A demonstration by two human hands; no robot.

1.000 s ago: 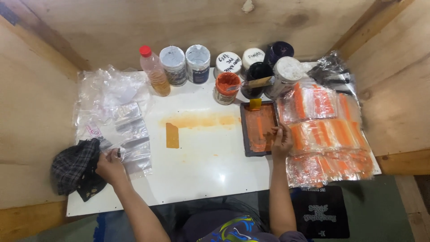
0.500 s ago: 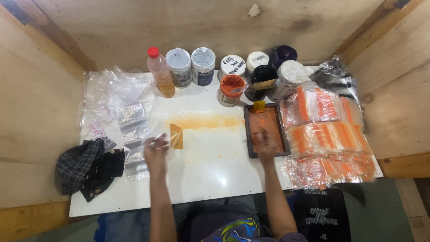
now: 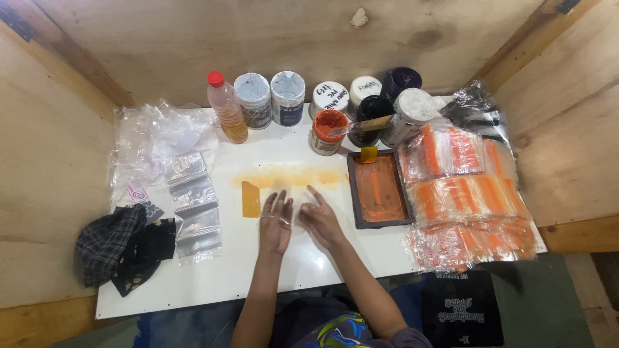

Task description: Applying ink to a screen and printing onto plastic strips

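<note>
Left hand [image 3: 276,222] and right hand [image 3: 319,218] flat, fingers spread, side by side and almost touching, pressed on a clear plastic pouch [image 3: 298,207] that lies on the white tabletop [image 3: 258,270]; gripping nothing, palms down. Just left of the left hand, a small orange rectangle [image 3: 250,199] printed on the board, under a smeared orange streak [image 3: 287,177]. Just right of the right hand, a dark-framed printing screen [image 3: 379,189] coated in orange ink, a yellow-tipped tool [image 3: 369,153] at its top edge. Farther right, overlapping rows of orange-printed clear pouches [image 3: 464,190], too many and too overlapped to count. To the left, a column of four unprinted shiny pouches [image 3: 192,203], beyond them a loose heap of clear bags [image 3: 151,138], and near the front left corner a checked dark cloth [image 3: 122,248]. Along the back edge, one red-capped bottle [image 3: 227,106] of amber liquid and about eight ink tubs, among them two grey-lidded tubs [image 3: 271,96], one open orange ink tub [image 3: 329,131] and white-lidded tubs [image 3: 416,106]. Plywood walls [image 3: 258,38] on three sides, closing in the table
</note>
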